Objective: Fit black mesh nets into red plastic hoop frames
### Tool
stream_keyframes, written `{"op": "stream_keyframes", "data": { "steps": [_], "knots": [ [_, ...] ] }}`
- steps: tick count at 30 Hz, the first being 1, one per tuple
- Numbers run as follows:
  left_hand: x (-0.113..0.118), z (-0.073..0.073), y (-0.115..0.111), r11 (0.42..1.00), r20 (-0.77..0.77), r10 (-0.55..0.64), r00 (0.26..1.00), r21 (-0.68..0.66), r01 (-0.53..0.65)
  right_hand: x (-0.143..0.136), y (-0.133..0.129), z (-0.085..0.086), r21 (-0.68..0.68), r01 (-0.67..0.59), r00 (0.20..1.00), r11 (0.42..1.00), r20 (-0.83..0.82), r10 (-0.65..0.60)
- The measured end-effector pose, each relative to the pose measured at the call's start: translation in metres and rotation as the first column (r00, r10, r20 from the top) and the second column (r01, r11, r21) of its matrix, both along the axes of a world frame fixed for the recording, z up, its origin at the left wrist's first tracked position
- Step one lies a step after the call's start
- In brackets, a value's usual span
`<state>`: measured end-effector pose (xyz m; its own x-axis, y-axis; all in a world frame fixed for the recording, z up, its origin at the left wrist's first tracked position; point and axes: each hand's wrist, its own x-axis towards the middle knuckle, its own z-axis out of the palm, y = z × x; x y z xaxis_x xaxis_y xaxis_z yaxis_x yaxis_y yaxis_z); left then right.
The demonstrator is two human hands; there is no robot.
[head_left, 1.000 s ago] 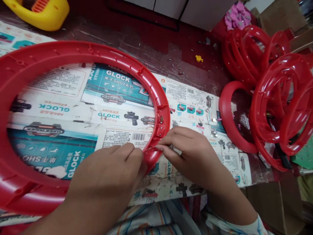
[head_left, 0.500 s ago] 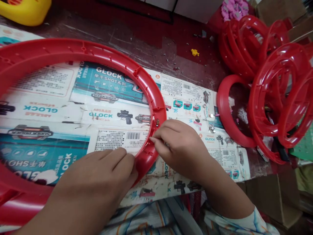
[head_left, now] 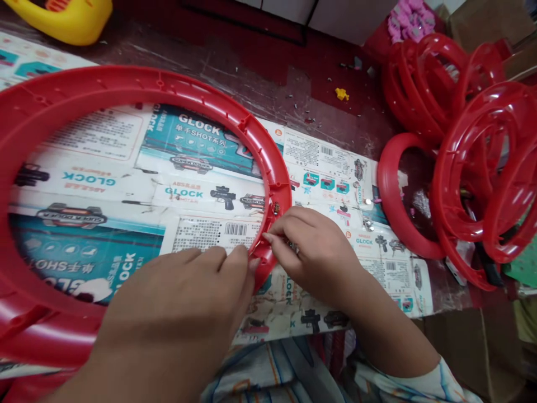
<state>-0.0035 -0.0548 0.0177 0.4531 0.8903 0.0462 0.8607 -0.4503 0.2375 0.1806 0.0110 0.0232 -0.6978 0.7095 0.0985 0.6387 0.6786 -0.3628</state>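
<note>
A large red plastic ring point(head_left: 210, 92) lies with its ribbed, hollow side up. My left hand point(head_left: 180, 302) is closed at the ring's near right part, its fingertips on the inner rim; its wrist passes over the near side. Right beside it, my right hand point(head_left: 314, 252) reaches into the channel with thumb and forefinger pinched together. Whatever it pinches is too small or hidden to name. Just beyond those fingertips, a small metal piece point(head_left: 276, 208) sits in the channel between two ribs.
Printed cardboard sheets point(head_left: 319, 168) cover the work surface. At the right, several red rings point(head_left: 444, 168) are heaped together. A yellow plastic part point(head_left: 79, 25) lies at the far left, and a small yellow piece point(head_left: 342, 94) lies near the back. Pink parts point(head_left: 411, 21) stand behind the heap.
My left hand has slid right along the rim, closer to my right fingertips. My right hand stays pinched at nearly the same spot. The view has shifted slightly.
</note>
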Motion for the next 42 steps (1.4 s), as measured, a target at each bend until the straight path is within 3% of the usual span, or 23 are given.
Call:
{"op": "stream_keyframes", "data": {
  "steps": [3, 6, 9, 16, 24, 29, 32, 36, 42],
  "knots": [
    [0.011, 0.003, 0.009, 0.994, -0.022, 0.106, 0.994, -0.026, -0.107, 0.001, 0.000, 0.000, 0.027, -0.020, 1.000, 0.999, -0.012, 0.021],
    [0.020, 0.003, 0.015, 0.972, -0.059, 0.233, 0.971, 0.030, -0.232, 0.001, 0.000, -0.001, 0.021, -0.014, 0.999, 1.000, -0.038, 0.015],
    [0.024, 0.000, 0.016, 0.967, -0.100, 0.253, 0.962, 0.025, -0.252, 0.001, 0.001, -0.003, 0.060, -0.034, 0.999, 0.998, -0.035, 0.036],
    [0.027, -0.001, 0.016, 0.955, -0.122, 0.279, 0.952, -0.070, -0.289, 0.008, -0.002, 0.002, 0.185, -0.219, 0.971, 0.958, 0.140, 0.195],
    [0.005, -0.002, 0.006, 0.969, 0.070, 0.128, 0.989, -0.219, -0.110, 0.007, -0.009, 0.008, 0.009, -0.200, 0.973, 0.980, 0.121, 0.198],
    [-0.005, -0.014, -0.010, 0.998, 0.238, 0.005, 0.971, -0.059, 0.009, 0.009, -0.013, 0.007, 0.049, -0.125, 0.991, 0.991, 0.052, 0.122],
    [-0.008, -0.020, -0.022, 0.996, 0.195, -0.035, 0.980, 0.085, 0.018, 0.009, -0.018, 0.009, 0.076, -0.046, 0.996, 0.996, 0.085, 0.039],
    [-0.017, -0.028, -0.034, 0.991, 0.096, -0.001, 0.995, 0.132, -0.011, 0.004, -0.023, 0.011, 0.014, 0.011, 0.979, 1.000, 0.202, -0.014],
    [-0.021, -0.034, -0.033, 0.987, 0.089, -0.082, 0.993, 0.142, 0.069, -0.008, -0.020, 0.013, 0.112, -0.143, 0.968, 0.983, 0.222, 0.116]
  ]
}}
